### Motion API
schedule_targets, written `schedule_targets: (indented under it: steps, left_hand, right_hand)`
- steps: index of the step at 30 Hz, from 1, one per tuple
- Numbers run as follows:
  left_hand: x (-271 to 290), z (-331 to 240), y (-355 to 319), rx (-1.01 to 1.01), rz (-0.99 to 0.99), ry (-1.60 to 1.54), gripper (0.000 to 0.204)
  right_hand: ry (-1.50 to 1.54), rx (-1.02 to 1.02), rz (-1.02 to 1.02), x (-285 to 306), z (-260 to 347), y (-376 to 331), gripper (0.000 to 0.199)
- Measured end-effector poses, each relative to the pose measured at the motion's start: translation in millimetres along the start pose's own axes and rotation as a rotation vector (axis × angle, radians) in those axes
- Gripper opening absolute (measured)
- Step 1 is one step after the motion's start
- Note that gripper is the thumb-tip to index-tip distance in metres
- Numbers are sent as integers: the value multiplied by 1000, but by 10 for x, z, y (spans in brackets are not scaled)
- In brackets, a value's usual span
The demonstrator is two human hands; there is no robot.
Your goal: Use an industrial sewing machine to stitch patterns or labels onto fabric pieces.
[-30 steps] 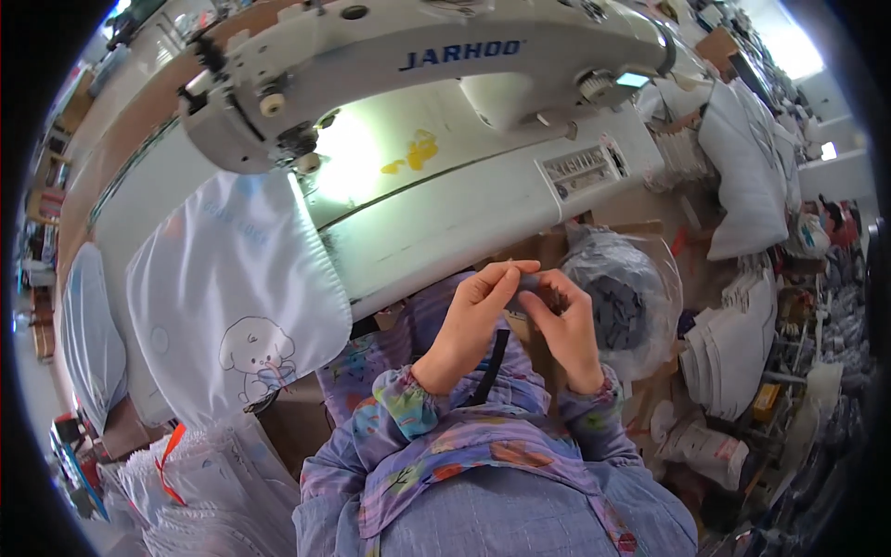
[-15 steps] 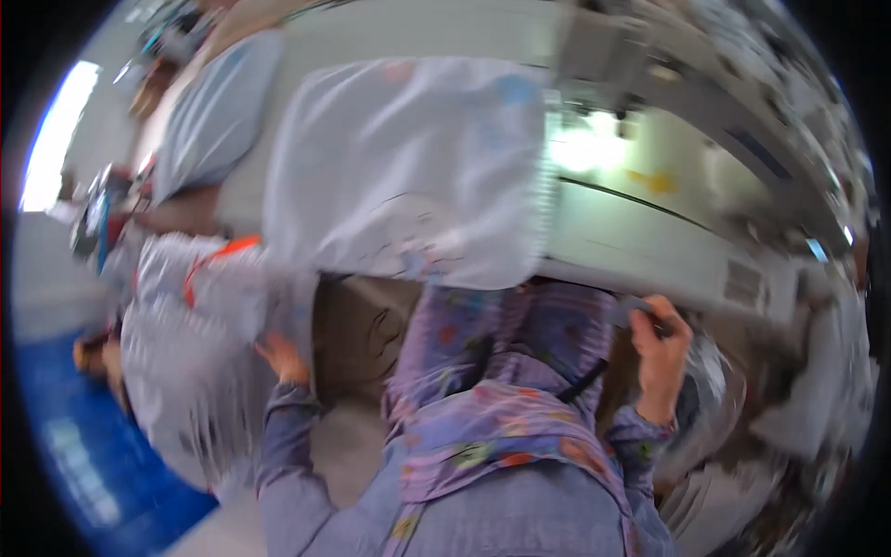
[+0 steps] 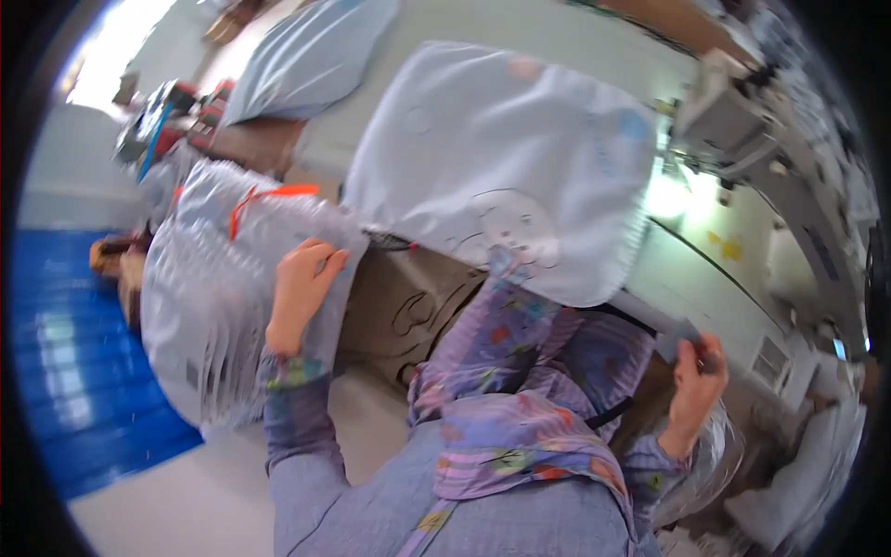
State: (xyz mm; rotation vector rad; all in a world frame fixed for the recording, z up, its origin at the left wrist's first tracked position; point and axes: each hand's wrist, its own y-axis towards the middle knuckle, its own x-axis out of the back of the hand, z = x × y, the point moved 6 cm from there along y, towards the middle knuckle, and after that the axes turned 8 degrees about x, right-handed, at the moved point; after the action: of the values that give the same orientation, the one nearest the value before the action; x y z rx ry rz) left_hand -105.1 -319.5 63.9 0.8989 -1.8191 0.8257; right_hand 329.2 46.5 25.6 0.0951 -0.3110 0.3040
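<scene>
My left hand (image 3: pixel 303 292) is over a stack of pale fabric pieces (image 3: pixel 209 306) with gathered edges, at my left. Its fingers are bent inward near the stack's inner edge; whether they pinch the top piece is hidden. My right hand (image 3: pixel 698 390) is raised by the table's front edge at the right, its fingers closed on a small flat grey piece (image 3: pixel 682 336). Between the hands, a pale cloth panel (image 3: pixel 520 148) with a printed cartoon face lies on the table, its near edge hanging toward my lap.
A sewing machine (image 3: pixel 742 121) with a lit lamp stands at the right. More pale cloth (image 3: pixel 316 60) lies at the far left of the table. An orange-red strip (image 3: pixel 278 192) rests on the stack. Below are a brown carton (image 3: pixel 399 306) and blue flooring (image 3: pixel 70 343).
The view has swung, shifting the table and machine rightward in the picture. My left hand has moved up along the stack and its fingers have bent. My right hand still holds the grey piece.
</scene>
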Motion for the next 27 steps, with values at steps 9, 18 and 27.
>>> schedule_targets:
  steps: [9, 18, 27]
  left_hand:
    - [-223, -2379, 347, -659, 80, -369, 18]
    - [-1315, -3220, 733, -945, 48, -400, 19]
    - [-1348, -3177, 677, -979, -41, -385, 21]
  right_hand:
    - [109, 93, 281, -1127, 248, 904, 10]
    - [-266, 382, 186, -1535, 359, 1245, 20]
    - [-96, 181, 486, -1158, 344, -11, 42]
